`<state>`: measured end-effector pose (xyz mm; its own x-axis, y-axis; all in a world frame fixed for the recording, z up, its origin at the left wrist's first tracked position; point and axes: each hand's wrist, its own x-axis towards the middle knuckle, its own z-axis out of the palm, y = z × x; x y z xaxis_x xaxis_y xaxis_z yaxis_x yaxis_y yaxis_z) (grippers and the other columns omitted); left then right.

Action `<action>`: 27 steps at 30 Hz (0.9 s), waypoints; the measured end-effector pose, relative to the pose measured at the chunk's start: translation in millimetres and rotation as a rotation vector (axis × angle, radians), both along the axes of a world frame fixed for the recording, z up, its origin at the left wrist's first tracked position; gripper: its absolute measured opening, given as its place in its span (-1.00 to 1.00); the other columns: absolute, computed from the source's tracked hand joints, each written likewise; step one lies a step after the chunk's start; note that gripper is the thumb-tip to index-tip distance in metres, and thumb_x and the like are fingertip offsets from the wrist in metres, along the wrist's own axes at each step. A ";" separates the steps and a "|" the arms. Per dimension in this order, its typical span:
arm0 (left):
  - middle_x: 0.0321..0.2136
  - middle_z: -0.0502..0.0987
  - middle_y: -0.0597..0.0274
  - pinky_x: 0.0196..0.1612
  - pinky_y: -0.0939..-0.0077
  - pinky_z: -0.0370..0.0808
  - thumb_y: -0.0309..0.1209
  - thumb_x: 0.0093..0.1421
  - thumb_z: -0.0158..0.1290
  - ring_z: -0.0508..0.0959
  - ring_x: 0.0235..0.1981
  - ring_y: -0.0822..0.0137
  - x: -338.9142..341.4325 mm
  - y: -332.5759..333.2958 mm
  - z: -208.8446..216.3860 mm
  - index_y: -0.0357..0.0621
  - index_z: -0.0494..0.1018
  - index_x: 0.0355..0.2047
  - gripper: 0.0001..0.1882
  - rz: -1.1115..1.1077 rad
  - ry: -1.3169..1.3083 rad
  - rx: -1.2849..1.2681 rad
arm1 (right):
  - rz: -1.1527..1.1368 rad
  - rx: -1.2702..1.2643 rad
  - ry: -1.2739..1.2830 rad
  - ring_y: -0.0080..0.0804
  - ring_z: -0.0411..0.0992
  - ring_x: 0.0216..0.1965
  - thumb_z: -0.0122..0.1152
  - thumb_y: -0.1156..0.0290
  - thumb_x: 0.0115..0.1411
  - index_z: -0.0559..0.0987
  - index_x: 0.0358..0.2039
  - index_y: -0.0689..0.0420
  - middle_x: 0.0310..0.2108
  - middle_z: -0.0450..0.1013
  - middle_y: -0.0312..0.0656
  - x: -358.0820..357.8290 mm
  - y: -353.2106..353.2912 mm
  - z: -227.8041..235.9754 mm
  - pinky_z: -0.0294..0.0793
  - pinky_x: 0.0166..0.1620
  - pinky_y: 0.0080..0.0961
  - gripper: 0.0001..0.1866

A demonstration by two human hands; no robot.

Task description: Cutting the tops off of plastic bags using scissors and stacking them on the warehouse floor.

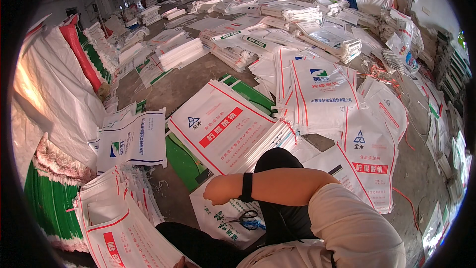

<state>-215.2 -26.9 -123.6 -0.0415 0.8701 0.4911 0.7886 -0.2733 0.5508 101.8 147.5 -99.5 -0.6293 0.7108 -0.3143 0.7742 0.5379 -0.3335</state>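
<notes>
Right hand, there it is, just on the wearer's side of the stack, by its near corner, the arm lying across from the right with a black band at the wrist! Its fingers curl downward over the white sheet, tips mostly hidden, so whether they pinch anything I cannot tell. Left hand: just a sliver, well below the stack at the bottom of the view, fingertips at the right border of the red-edged sack; touching, by the look of it, but how firmly those fingers close is out of sight. And that sack is the one to watch: below and left of the stack, long axis slanting from upper left down toward the body, near end cut off. From the left fingers it stretches up and away to the left; the right fingers sit well off its right side, so the left hand is clearly nearer. Scissors too, below the stack, resting on the sheet, down and right of the right fingers and apart from them! Left of the stack, a blue-edged sack; right of it, a white pile; green sacks peep out from beneath.
</notes>
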 end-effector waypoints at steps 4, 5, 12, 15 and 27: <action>-0.33 0.52 -0.05 -0.13 0.16 0.42 -0.60 0.20 0.00 0.47 -0.25 -0.01 -0.4 -1.0 0.0 -0.32 0.55 -0.15 -0.77 0.011 -0.001 0.012 | -0.008 0.027 0.021 0.04 0.55 -0.23 0.23 0.18 0.15 0.63 -0.27 0.23 -0.34 0.57 0.04 -2.1 0.6 -4.3 0.52 -0.17 -0.08 -0.67; -0.33 0.52 -0.05 -0.13 0.16 0.42 -0.60 0.20 0.00 0.47 -0.25 -0.01 -0.6 -0.9 -0.4 -0.32 0.55 -0.15 -0.77 0.011 -0.001 0.012 | -0.016 0.056 0.046 0.03 0.57 -0.26 0.25 0.16 0.13 0.67 -0.34 0.24 -0.36 0.59 0.04 -2.1 0.7 -6.9 0.55 -0.21 -0.09 -0.65; -0.33 0.52 -0.05 -0.12 0.15 0.42 -0.61 0.19 0.00 0.46 -0.25 -0.01 0.0 -0.2 -0.3 -0.32 0.55 -0.15 -0.76 0.006 -0.003 0.019 | -0.016 0.050 0.040 0.04 0.57 -0.25 0.24 0.15 0.15 0.67 -0.33 0.24 -0.36 0.59 0.04 -1.6 0.5 -4.2 0.55 -0.21 -0.08 -0.64; -0.33 0.52 -0.05 -0.12 0.15 0.42 -0.61 0.18 0.00 0.46 -0.25 -0.01 -1.4 -0.6 -1.6 -0.32 0.55 -0.15 -0.76 0.011 0.001 0.017 | -0.005 -0.016 -0.003 0.05 0.53 -0.20 0.19 0.18 0.18 0.59 -0.19 0.20 -0.31 0.56 0.02 -2.2 -0.9 4.4 0.50 -0.12 -0.07 -0.65; -0.33 0.52 -0.04 -0.12 0.15 0.41 -0.58 0.19 0.00 0.46 -0.25 0.00 -0.9 -1.4 0.4 -0.33 0.55 -0.15 -0.77 0.014 -0.007 -0.005 | -0.005 -0.008 0.021 0.06 0.53 -0.20 0.17 0.16 0.20 0.58 -0.19 0.21 -0.30 0.56 0.04 -0.9 -0.4 1.4 0.48 -0.12 -0.05 -0.64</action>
